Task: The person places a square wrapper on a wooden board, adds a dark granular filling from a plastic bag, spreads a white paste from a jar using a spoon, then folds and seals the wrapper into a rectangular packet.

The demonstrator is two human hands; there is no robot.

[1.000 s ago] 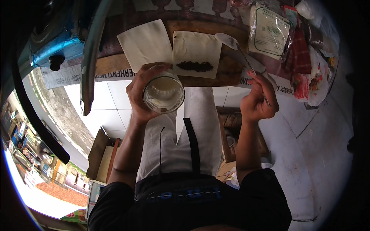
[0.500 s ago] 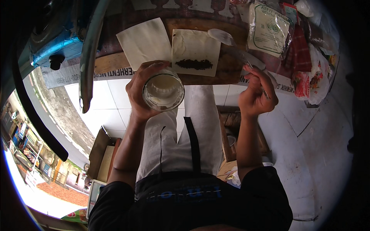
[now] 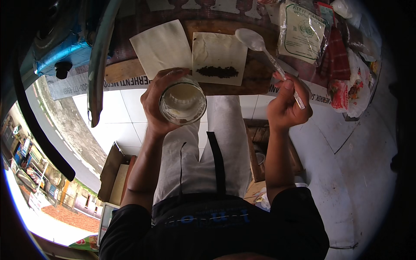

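Note:
My left hand (image 3: pixel 154 102) is wrapped round a drinking glass (image 3: pixel 183 102), which tilts so that its mouth shows; a pale residue coats the inside. In my right hand (image 3: pixel 289 104) a white spoon (image 3: pixel 252 40) is pinched by its handle, the bowl pointing left over the board. On the wooden board (image 3: pixel 258 80) lie two pale square wrappers. The right wrapper (image 3: pixel 219 50) carries a dark strip of shredded filling (image 3: pixel 216 71) along its near part. The left wrapper (image 3: pixel 160 47) is bare and lies slanted, close above the glass.
A clear packet with a printed label (image 3: pixel 302 32) lies at the back right, beside a dark red checked cloth (image 3: pixel 339 56) and plastic bags (image 3: pixel 357 84). At the left are a curved metal bar (image 3: pixel 99 73) and a blue-covered object (image 3: pixel 65 56).
The spoon in my right hand has turned: its handle now shows more fully and its bowl sits slightly farther right. The left hand and the glass have hardly moved.

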